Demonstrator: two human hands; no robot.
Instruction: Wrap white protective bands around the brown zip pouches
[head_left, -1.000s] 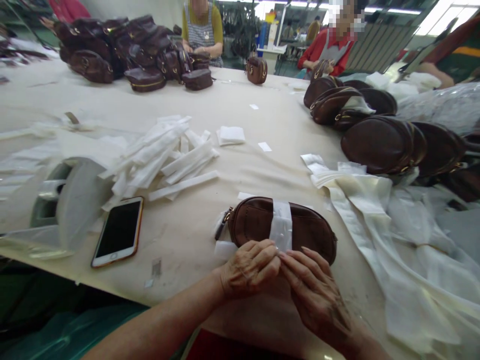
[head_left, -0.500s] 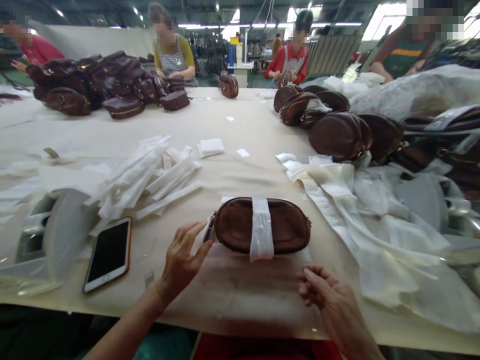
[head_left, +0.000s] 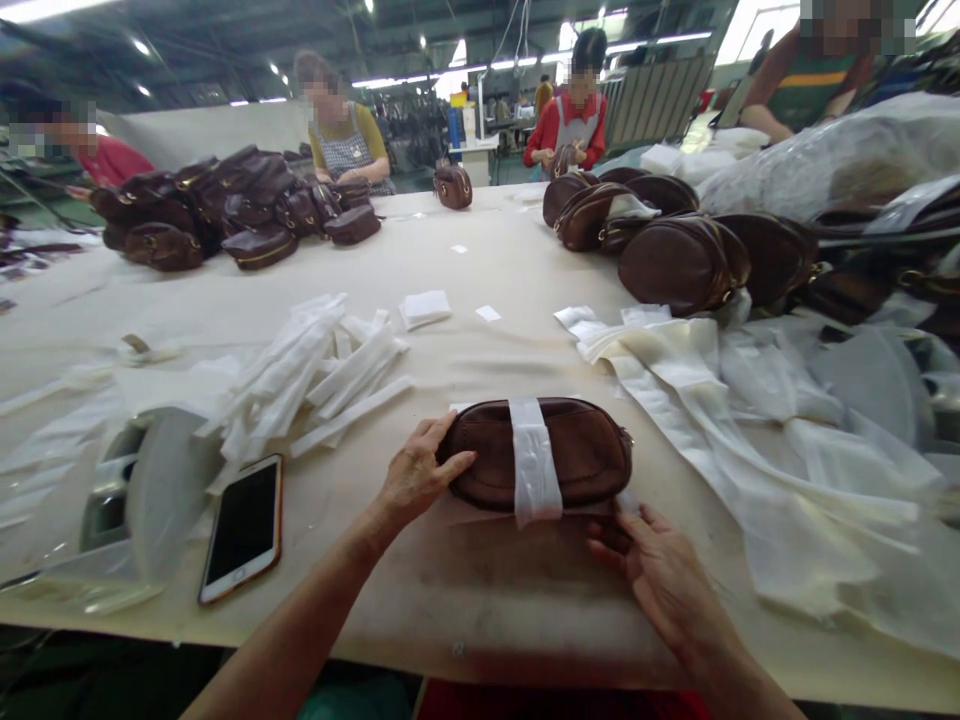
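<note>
A dark brown leather bag (head_left: 480, 455), oval with rounded ends, lies in front of me with a white wrapping strip (head_left: 536, 460) around its middle. My left hand (head_left: 424, 465) grips the bag's left end, thumb on the upper face and fingers behind the edge. Just below the bag's lower right corner is my right hand (head_left: 660, 560), its thumb and forefinger pinched on a small whitish piece of wrapping (head_left: 627, 502). The other fingers of that hand curl under, partly in shadow.
White strips (head_left: 300, 360) and a phone (head_left: 244, 530) lie to the left. Crumpled white wrapping sheets (head_left: 690, 400) spread on the right. Brown bags pile up at the back left (head_left: 225, 210) and right (head_left: 667, 265). Several people work around the table (head_left: 510, 620).
My left hand has moved from the zipper end onto the bag's left end and grips it. My right hand has come up to the bag's lower right corner. The view has tilted slightly.
</note>
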